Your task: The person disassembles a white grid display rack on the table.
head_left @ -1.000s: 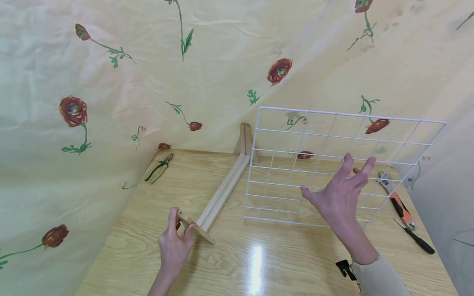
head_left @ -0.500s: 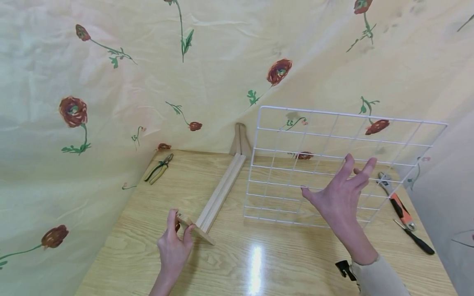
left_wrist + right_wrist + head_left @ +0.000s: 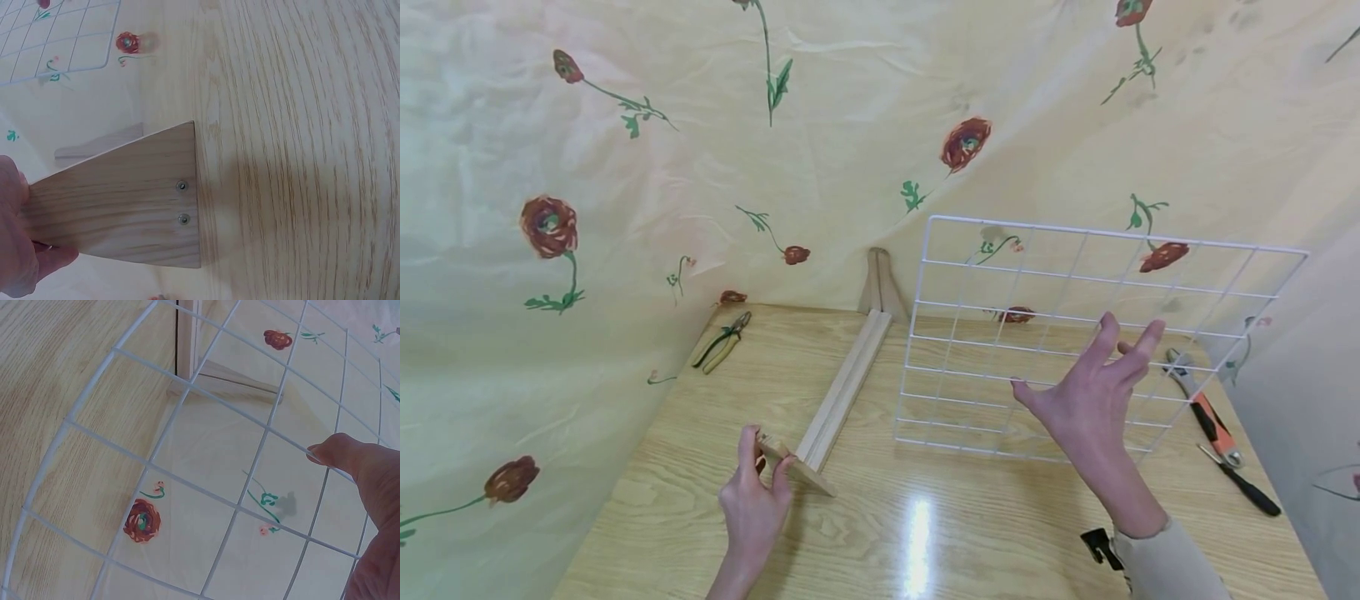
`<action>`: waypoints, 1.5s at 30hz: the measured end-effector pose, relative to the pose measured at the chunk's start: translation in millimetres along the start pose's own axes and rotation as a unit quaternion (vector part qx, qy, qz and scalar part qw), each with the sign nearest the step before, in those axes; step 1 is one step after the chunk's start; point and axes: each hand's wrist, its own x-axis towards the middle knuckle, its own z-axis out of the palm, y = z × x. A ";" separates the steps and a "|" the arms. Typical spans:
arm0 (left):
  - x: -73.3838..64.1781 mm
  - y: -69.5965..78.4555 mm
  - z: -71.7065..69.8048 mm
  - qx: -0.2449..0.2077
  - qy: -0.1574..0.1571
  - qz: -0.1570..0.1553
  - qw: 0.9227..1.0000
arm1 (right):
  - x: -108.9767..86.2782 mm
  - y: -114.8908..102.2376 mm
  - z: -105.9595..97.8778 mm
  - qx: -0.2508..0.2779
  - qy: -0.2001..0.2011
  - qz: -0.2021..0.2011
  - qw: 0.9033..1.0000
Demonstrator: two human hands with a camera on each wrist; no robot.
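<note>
My left hand (image 3: 748, 508) grips the narrow top of a tapered wooden end board (image 3: 125, 203), thumb on one side and fingers on the other. Two metal screw heads show near the board's wide edge, which stands at the table. From this board a grooved wooden rail (image 3: 844, 396) runs back to a second tapered end board (image 3: 880, 287) by the wall. To the right, my right hand (image 3: 1093, 400) holds a white wire grid panel (image 3: 1017, 272) tilted up, fingers spread over its wires. In the right wrist view the thumb (image 3: 337, 453) lies over one wire.
Pliers (image 3: 722, 342) lie at the table's back left. An adjustable wrench (image 3: 1206, 408) and a screwdriver (image 3: 1240, 479) lie along the right edge. A flower-printed cloth (image 3: 850, 150) covers the walls behind the wood-grain table (image 3: 850, 550).
The far end of the wooden stand has swung left, away from the grid panel, while the left hand keeps its end nearly in place. The grid panel has shifted slightly right.
</note>
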 end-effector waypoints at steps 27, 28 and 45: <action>-2.8 8.6 6.1 0.026 0.018 -0.008 0.999 | 0.5 0.1 2.2 0.009 -0.014 0.006 1.000; -2.7 9.3 6.3 0.026 0.019 -0.007 0.999 | 0.7 0.3 2.0 0.009 -0.016 0.007 1.000; -2.6 18.8 11.8 0.036 0.031 -0.016 0.999 | -0.1 -1.1 4.5 0.013 -0.022 0.008 1.000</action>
